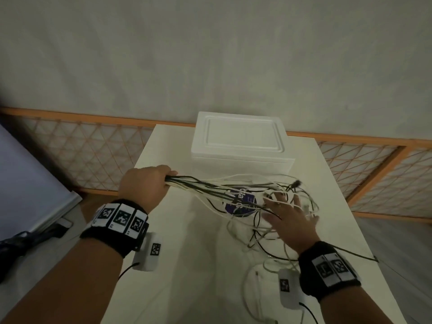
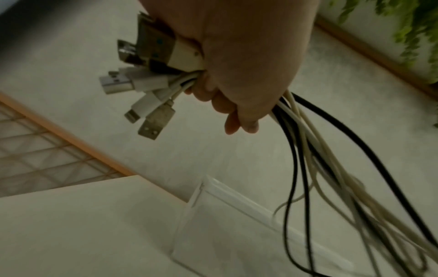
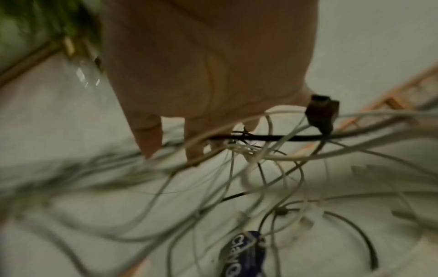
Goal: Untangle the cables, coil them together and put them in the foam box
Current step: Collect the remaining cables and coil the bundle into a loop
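Observation:
My left hand (image 1: 149,183) grips a bundle of black and white cables (image 1: 210,187) near their plug ends, lifted above the table. In the left wrist view several USB plugs (image 2: 142,90) stick out of the left hand (image 2: 237,61). The cables fan right into a loose tangle (image 1: 268,213). My right hand (image 1: 287,213) is spread flat with its fingers threaded among the tangled strands, holding none; in the right wrist view its fingers (image 3: 149,135) are straight beside a black plug (image 3: 320,114). The white foam box (image 1: 240,143), lid on, stands behind the tangle.
The white table (image 1: 187,265) runs toward me, and a dark blue label with white lettering (image 1: 240,199) lies under the cables. A thin cable trails off the table's right edge (image 1: 364,257). An orange lattice fence (image 1: 93,146) runs behind, and a pale panel (image 1: 28,188) stands left.

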